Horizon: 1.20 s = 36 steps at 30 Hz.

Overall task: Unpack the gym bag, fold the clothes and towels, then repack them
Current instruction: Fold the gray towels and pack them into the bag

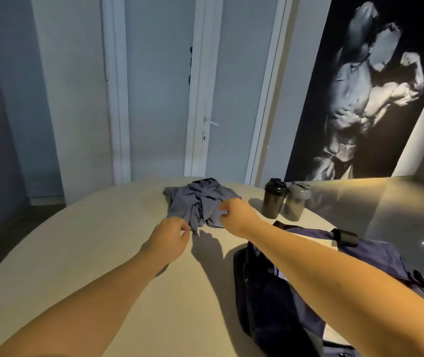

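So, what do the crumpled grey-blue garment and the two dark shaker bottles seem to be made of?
The crumpled grey-blue garment: thin soft fabric, matte, in loose folds; two dark shaker bottles: probably plastic, smoky and slightly see-through, with a dull sheen.

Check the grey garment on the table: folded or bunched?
Bunched. The grey garment lies in a crumpled heap on the table, creases running every way; left hand and right hand pinch its near edge.

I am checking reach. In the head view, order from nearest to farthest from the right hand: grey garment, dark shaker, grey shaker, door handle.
1. grey garment, pinched by the right hand
2. dark shaker, just right
3. grey shaker, farther right
4. door handle, far behind
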Tool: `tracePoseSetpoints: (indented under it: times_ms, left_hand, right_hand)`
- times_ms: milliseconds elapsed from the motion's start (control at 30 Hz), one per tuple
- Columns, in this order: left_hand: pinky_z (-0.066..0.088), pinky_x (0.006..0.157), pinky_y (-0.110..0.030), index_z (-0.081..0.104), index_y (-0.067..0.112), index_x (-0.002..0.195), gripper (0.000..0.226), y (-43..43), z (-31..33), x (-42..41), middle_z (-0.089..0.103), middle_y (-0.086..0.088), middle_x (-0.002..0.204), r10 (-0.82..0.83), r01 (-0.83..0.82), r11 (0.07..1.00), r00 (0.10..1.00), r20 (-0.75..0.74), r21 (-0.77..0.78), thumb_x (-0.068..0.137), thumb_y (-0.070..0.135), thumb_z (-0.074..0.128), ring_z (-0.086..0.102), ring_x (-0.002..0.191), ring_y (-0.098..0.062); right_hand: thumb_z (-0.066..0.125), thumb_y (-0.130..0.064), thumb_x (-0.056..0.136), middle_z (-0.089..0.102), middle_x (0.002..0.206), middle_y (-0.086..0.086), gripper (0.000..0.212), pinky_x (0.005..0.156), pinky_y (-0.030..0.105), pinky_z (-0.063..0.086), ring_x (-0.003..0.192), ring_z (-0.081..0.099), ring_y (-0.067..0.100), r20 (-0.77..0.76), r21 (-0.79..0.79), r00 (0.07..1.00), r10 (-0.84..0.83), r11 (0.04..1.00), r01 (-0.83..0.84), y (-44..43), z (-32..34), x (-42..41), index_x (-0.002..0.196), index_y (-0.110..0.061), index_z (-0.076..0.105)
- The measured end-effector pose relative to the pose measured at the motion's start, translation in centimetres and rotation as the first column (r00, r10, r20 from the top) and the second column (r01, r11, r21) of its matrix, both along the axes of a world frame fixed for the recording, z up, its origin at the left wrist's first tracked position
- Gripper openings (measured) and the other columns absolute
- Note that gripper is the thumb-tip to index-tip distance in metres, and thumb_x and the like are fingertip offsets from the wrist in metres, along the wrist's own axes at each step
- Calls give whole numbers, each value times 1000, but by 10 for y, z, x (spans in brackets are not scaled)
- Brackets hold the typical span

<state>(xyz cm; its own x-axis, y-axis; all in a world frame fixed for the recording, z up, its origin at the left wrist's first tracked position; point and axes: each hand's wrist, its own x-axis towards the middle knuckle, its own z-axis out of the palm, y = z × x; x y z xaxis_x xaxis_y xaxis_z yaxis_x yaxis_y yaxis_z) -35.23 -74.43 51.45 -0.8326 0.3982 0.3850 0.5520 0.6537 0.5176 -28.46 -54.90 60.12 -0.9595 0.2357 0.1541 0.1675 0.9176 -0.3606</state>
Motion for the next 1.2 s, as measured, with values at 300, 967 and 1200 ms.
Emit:
tracePoseSetpoints:
  times_ms: [300,967,1200]
  left_hand:
    - [55,73,-46,66,12,89,17,39,-14,-125,65,-7,92,58,-58,998,998,19,12,96,22,54,63,81,-26]
    - [40,113,-50,27,22,159,74,120,105,-152,40,-5,156,-71,60,925,997,14,374,97,46,60,42,139,-28]
    - [40,114,-47,26,27,160,66,101,178,-101,45,0,152,-135,125,894,991,-8,431,102,50,50,49,132,-22]
  right_hand:
    - [54,-22,96,65,107,14,21,79,43,52,101,63,39,-11,65,981,-192,979,193,27,-30,-148,111,-11,63]
    - [55,-21,93,59,60,16,31,51,39,46,52,48,18,-562,-357,821,-99,925,-133,53,86,-155,71,-2,65]
    - [59,-17,100,75,84,-1,24,85,28,58,84,70,13,-678,-563,718,-157,739,-370,25,168,-91,84,-14,76]
